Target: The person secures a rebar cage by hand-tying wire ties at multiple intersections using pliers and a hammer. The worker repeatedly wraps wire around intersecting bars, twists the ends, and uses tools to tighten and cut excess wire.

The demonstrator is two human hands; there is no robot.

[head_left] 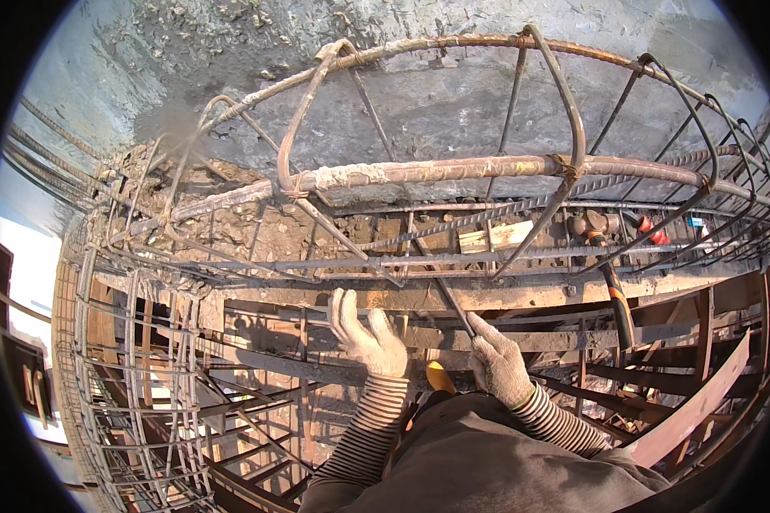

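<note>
My right hand (498, 363), in a pale knit work glove, is wrapped round a thin dark metal bar (453, 299). The bar slants up and to the left from my fist, over the plank edge and in among the rebar. My left hand (370, 340), gloved the same way, hangs just short of that plank with fingers stretched out and nothing in them. Ahead of both hands lies a rebar cage (453, 168), its long bars tied to bent stirrups with wire. A hammer (616, 295) with a black and orange handle rests to the right, its head inside the cage.
A pale wood offcut (496, 237) and a red object (654, 231) lie inside the cage. Broken rubble (222, 227) covers the left part. An upright rebar cage (137, 385) stands at left. Below me are crossed beams with gaps, and a yellow object (439, 376) near my body.
</note>
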